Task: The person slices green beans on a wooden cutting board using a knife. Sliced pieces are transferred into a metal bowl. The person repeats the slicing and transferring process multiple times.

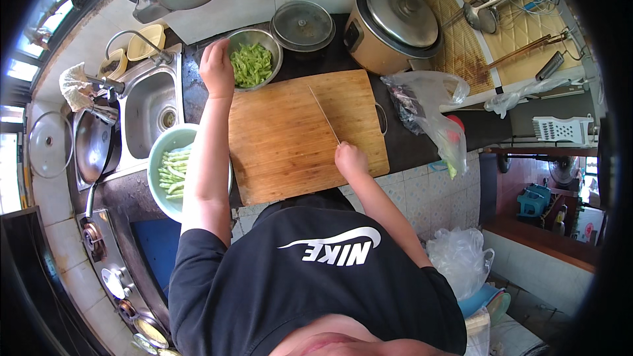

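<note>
- Shiny metal bowl [271, 43], full of cut green beans [251, 64], far on the counter.
- Knife [324, 115], thin blade up, standing on the wooden board [290, 138].

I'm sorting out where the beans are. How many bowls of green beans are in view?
2. The metal bowl of cut beans sits behind the cutting board, at the left hand. The pale green bowl of whole beans sits left of the board.

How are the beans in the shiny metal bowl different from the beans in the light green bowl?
The beans in the metal bowl are cut into short bits; those in the light green bowl are long and whole. The metal bowl sits beyond the cutting board with the left hand at its rim; the light green bowl sits beside the sink, partly under the left forearm. Both lots are green.
</note>
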Demonstrator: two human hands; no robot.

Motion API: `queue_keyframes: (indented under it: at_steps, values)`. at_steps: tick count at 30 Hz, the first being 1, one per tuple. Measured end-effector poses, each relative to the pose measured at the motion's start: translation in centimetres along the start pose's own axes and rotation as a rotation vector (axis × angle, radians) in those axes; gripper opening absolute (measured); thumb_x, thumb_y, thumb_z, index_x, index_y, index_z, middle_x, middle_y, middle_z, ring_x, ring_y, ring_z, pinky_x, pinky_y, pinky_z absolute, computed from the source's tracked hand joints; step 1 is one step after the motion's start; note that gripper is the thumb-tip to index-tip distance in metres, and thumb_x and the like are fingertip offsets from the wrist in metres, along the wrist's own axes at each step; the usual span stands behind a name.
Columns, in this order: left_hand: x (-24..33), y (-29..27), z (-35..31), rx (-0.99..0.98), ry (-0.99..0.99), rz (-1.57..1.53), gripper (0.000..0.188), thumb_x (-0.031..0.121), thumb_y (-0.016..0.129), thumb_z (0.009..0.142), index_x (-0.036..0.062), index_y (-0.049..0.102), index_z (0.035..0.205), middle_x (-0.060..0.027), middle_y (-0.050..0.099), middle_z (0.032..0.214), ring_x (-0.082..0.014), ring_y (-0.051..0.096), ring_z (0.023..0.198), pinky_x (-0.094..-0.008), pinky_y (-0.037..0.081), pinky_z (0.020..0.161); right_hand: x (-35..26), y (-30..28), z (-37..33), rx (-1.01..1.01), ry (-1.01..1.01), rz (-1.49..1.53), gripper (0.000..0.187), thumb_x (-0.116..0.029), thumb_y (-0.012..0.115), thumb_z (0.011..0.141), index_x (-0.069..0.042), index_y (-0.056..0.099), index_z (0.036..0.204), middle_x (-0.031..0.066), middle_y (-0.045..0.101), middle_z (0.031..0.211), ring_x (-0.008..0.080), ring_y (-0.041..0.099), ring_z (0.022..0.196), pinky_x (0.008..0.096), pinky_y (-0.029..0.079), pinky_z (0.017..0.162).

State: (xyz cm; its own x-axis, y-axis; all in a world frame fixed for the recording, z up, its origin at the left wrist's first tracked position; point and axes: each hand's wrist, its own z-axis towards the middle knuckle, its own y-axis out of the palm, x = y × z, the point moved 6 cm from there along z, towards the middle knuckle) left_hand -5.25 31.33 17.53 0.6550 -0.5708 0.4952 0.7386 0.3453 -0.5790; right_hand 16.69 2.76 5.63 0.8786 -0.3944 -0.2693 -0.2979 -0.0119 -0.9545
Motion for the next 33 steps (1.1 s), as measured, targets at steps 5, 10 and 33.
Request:
queue_keyframes:
  at_steps: [5,10,33]
  values:
    - [-0.1,2.9,-2.8,-0.329,0.085,0.4,0.046,0.013,0.067,0.076,0.0121,0.055,0.12,-0.0148,0.051,0.127,-0.0324,0.037,0.128,-0.0495,0.035,0.1,0.0,0.0,0.2,-0.016,0.019,0.029,0.025,-0.022,0.051,0.087,-0.002,0.058,0.073,0.02,0.063,0.067,0.0367,0.063,0.063,0.0467,0.051,0.057]
    - [4.2,3.7,-8.4,-0.46,0.2,-0.023,0.007,0.006,0.058,0.08,0.0048,0.065,0.083,-0.0103,0.064,0.08,-0.0271,0.06,0.076,-0.0399,0.047,0.075,0.3,0.0,0.2,-0.059,0.032,0.056,0.026,-0.022,0.051,0.088,-0.002,0.059,0.074,0.0208,0.063,0.069,0.0373,0.063,0.066,0.0468,0.051,0.059]
    - [5.7,4.6,-5.7,-0.535,0.146,0.394,0.05,-0.006,0.049,0.077,0.0103,0.05,0.125,-0.023,0.04,0.134,-0.0347,0.038,0.127,-0.0484,0.037,0.097,-0.1,-0.2,0.1,-0.02,-0.008,0.004,0.025,-0.02,0.051,0.086,-0.002,0.059,0.071,0.0203,0.063,0.066,0.0351,0.064,0.061,0.0448,0.052,0.056]
